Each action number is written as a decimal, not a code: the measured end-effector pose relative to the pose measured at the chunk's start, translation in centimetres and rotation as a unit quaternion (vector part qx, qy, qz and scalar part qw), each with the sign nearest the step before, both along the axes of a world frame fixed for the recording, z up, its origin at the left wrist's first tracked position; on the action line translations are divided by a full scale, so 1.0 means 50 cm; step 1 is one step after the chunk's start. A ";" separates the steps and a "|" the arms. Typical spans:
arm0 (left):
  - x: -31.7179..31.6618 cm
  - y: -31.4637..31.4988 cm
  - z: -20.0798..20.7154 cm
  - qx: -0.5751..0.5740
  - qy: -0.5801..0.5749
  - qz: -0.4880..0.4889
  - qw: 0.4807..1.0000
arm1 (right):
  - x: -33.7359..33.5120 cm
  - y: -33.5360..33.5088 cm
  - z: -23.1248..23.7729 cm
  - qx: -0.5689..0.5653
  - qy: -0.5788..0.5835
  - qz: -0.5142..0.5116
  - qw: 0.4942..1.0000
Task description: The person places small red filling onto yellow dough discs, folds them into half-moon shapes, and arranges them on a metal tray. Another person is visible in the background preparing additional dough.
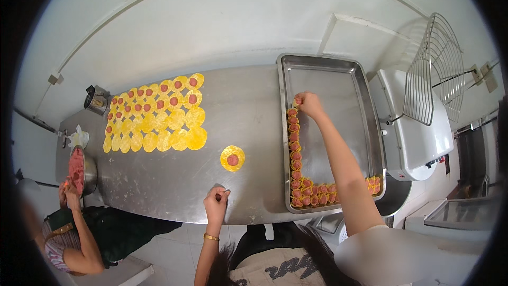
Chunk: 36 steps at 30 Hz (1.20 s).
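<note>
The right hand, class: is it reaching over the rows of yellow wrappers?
No: the right hand is pinching a dumpling inside the metal tray.

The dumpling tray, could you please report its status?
Right hand pinching a dumpling, left side of tray. Left hand curled, apparently empty. Right forearm partly hiding near-side dumplings.
</note>
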<state>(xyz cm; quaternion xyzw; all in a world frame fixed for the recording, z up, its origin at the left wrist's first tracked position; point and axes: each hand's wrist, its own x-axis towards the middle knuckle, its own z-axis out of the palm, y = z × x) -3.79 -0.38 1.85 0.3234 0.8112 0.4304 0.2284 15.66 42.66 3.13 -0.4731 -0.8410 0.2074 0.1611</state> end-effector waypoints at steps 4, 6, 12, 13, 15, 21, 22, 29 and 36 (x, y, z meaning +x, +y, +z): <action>0.007 0.005 0.007 -0.013 0.010 0.013 1.000 | -0.007 0.012 -0.023 -0.007 0.022 0.056 0.998; 0.007 0.013 0.011 -0.021 0.012 0.015 1.000 | -0.005 0.013 -0.016 -0.026 0.043 0.073 0.996; 0.014 0.032 0.020 -0.040 0.013 0.012 0.999 | -0.001 0.002 -0.005 -0.093 0.081 0.095 0.988; 0.015 0.034 0.021 -0.042 0.016 0.008 0.999 | 0.001 0.000 -0.006 -0.092 0.092 0.101 0.986; 0.014 0.039 0.025 -0.047 0.016 -0.001 0.999 | 0.007 -0.001 -0.011 -0.089 0.120 0.112 0.982; -0.001 0.045 0.025 -0.063 0.007 -0.016 0.998 | 0.012 -0.010 -0.030 -0.136 0.158 0.067 0.976; -0.002 0.048 0.021 -0.065 0.001 -0.012 0.998 | 0.011 -0.012 -0.032 -0.134 0.162 0.071 0.975; -0.021 0.082 0.001 -0.039 0.090 0.011 0.995 | 0.004 -0.018 -0.057 -0.092 0.142 0.049 0.984; -0.024 0.135 0.009 -0.064 0.159 0.012 0.985 | -0.003 -0.062 -0.023 -0.011 0.246 -0.091 0.965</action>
